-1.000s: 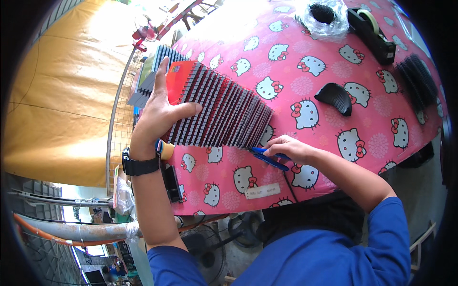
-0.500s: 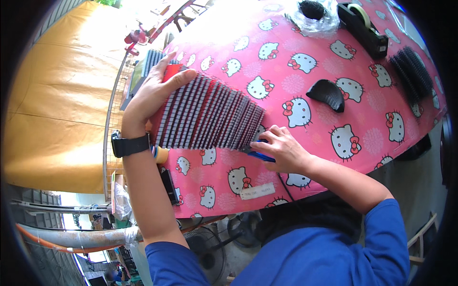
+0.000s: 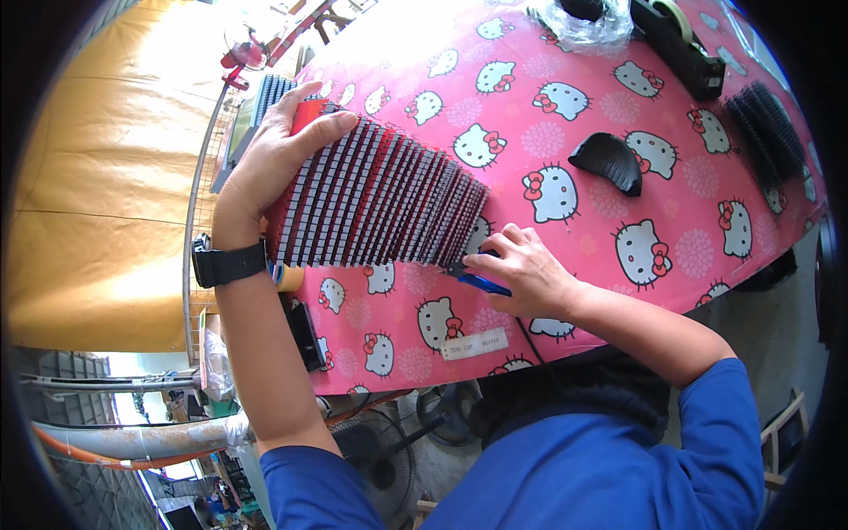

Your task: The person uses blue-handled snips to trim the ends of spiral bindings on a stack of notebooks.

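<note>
A red block covered in rows of small white squares with dark edges lies slantwise on the left part of the table. My left hand is spread over its far left end, thumb stretched along the top and fingers over the far edge. By the block's near right corner, my right hand is closed round a blue-handled tool like pliers. The tool's dark tip meets that corner; its jaws are too small to make out.
A pink patterned cloth covers the table. A curved black piece lies right of the block. Farther off are a tape dispenser, clear plastic wrap and black bristly strips. A white label strip lies near the front edge.
The block and my left hand have shifted slightly left in view. My right hand stays at the near right corner, with the blue-handled tool still in its grip.
</note>
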`<action>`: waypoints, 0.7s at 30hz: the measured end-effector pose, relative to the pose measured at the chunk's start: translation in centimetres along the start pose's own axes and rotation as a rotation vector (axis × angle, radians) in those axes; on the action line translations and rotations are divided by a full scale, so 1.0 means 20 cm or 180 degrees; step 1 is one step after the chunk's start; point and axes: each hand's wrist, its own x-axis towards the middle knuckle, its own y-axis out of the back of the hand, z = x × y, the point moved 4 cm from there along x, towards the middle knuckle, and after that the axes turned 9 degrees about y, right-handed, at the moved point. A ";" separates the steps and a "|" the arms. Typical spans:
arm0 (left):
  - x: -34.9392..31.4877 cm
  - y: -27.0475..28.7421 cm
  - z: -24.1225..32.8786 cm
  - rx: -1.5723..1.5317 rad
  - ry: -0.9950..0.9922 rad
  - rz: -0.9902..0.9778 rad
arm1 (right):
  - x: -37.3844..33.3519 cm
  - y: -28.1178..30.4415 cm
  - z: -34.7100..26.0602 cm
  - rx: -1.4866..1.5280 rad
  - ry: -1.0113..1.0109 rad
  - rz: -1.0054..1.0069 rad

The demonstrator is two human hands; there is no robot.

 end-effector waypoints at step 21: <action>0.00 0.00 0.01 -0.0230 -0.0045 -0.0007 | 0.04 -0.06 0.13 0.2810 -0.1850 -0.0870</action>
